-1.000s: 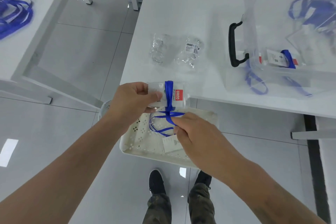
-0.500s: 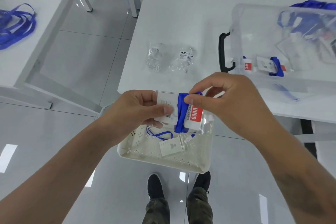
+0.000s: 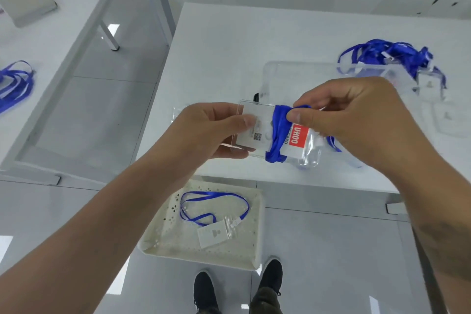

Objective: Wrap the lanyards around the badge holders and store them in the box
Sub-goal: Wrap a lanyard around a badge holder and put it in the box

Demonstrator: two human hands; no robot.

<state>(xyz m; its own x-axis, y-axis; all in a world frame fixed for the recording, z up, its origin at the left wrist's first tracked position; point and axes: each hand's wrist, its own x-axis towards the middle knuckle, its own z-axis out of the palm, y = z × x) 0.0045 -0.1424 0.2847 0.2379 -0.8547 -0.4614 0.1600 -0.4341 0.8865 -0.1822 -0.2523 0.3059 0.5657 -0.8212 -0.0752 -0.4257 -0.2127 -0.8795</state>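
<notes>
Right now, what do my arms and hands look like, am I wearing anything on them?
Both forearms are bare: no sleeves, gloves, watch or rings show. The left hand and right hand are uncovered. Below, dark trousers and black shoes.
</notes>
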